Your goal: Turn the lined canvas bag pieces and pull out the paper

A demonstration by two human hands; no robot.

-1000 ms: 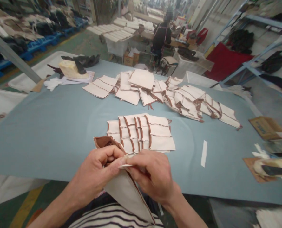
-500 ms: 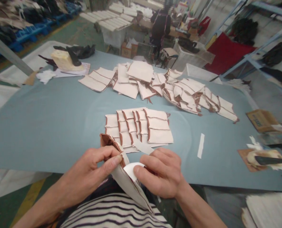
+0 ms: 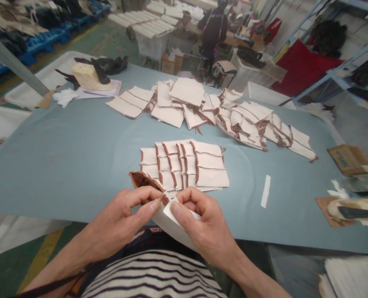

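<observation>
My left hand (image 3: 121, 223) pinches the brown-edged top of a cream fabric piece (image 3: 171, 225) held over the near edge of the blue table (image 3: 62, 165). My right hand (image 3: 202, 227) is closed on the same piece, with a white paper strip (image 3: 174, 207) curled under its thumb and fingers. Just beyond my hands lies a neat overlapping row of cream pieces with brown trim (image 3: 185, 167). A loose heap of the same pieces (image 3: 215, 114) spreads across the far side of the table.
A white strip (image 3: 266, 191) lies on the table to the right. A brush on a brown card (image 3: 348, 209) and a cardboard box (image 3: 348, 159) sit at the right edge. A yellowish block with dark scraps (image 3: 92, 76) is far left. A person (image 3: 213, 29) stands beyond.
The right hand drew the white strip away from the fabric's edge, curled it, and now holds it folded against the piece. The left hand kept its pinch.
</observation>
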